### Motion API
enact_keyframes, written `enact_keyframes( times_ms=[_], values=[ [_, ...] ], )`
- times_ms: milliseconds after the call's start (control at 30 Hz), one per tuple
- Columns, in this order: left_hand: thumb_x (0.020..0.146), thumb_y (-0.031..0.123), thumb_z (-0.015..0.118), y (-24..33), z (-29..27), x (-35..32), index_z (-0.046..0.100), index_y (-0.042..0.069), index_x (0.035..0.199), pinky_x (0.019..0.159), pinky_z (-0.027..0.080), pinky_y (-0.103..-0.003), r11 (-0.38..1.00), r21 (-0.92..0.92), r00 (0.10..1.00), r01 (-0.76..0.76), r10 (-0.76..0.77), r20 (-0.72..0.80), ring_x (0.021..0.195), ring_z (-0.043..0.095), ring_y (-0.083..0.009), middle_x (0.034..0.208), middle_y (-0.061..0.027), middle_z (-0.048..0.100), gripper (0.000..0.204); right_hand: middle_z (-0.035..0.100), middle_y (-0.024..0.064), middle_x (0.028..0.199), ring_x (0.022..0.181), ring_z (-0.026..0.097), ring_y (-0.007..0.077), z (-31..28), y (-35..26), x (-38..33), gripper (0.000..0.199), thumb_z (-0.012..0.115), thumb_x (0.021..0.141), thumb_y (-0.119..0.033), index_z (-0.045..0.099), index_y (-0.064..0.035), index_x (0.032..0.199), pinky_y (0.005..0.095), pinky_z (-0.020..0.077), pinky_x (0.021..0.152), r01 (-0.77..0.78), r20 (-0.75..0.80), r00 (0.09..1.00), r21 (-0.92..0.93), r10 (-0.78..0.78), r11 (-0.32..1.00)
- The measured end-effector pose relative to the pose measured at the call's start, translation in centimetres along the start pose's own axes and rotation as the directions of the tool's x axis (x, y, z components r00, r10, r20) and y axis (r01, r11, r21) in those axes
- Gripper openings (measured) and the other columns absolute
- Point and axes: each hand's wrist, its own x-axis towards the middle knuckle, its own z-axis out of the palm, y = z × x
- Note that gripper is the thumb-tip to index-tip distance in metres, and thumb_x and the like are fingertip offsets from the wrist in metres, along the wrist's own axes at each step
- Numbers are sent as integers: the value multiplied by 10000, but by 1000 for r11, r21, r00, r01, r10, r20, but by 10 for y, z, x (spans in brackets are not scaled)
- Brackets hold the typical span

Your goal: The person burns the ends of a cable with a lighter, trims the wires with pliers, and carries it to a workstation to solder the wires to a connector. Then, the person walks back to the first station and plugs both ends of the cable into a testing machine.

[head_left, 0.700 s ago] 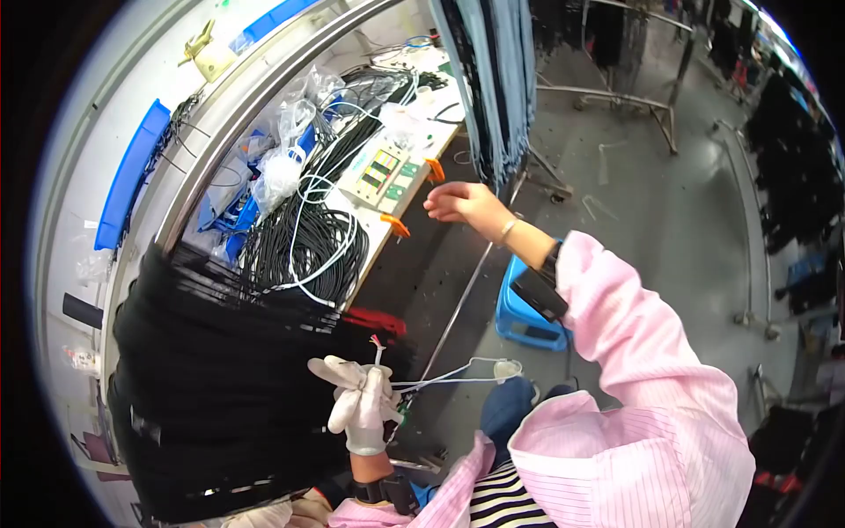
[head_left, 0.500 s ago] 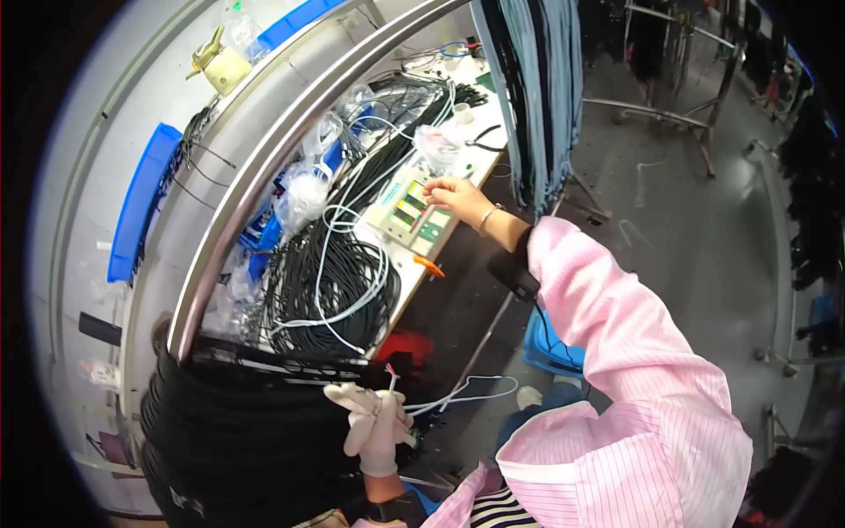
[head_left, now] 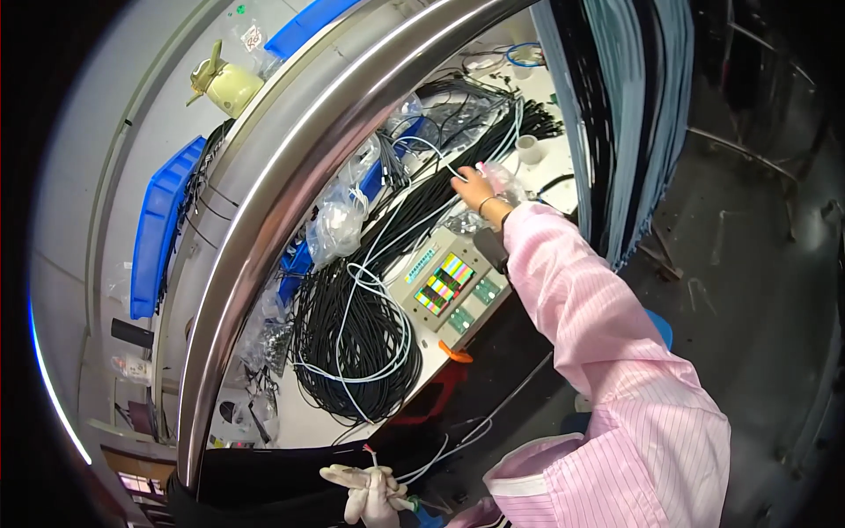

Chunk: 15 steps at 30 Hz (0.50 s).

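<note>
My gloved left hand (head_left: 371,500) is at the bottom, its fingers closed round a white cable (head_left: 429,466). Small reddish wire ends stick up above the glove, and the cable trails off to the right. My bare right hand (head_left: 476,190) reaches over the bench beside a clear, pink-tinted plastic bag (head_left: 503,181). Its fingers bend down near black and white cables; their tips are hidden, so I cannot make out a hold. Nearer me than that hand lies a beige tester box (head_left: 473,253) with coloured strips and green boards.
A large coil of black cable (head_left: 330,339) fills the bench's near part. Orange-handled pliers (head_left: 455,353) lie at its edge. A metal rail (head_left: 255,198) arches across the left side, and grey and black cables (head_left: 616,114) hang at the right. A white cup (head_left: 528,150) stands farther back.
My right hand has gone from above the tester box to the plastic bag beyond it. The view has shifted, so my left hand sits lower in the picture, still holding the cable.
</note>
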Motion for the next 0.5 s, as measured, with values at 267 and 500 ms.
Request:
enact_keyframes(
  times_ms=[267, 500],
  values=[
    [938, 207, 467, 11, 40, -3, 531, 66, 966, 433, 290, -176, 990, 54, 985, 133, -126, -115, 519, 369, -75, 669, 18, 419, 158, 613, 214, 961, 958, 585, 332, -4, 58, 72, 226, 543, 804, -147, 600, 6, 961, 405, 476, 807, -270, -408, 906, -350, 114, 897],
    [913, 165, 490, 4, 51, -5, 507, 4, 894, 458, 336, -210, 999, -48, 989, 21, -28, -146, 483, 382, -101, 634, -38, 451, 162, 633, 189, 860, 916, 602, 343, -21, 51, 75, 175, 543, 825, -136, 626, 18, 812, 397, 485, 798, -264, -126, 965, -469, 232, 843]
  ],
)
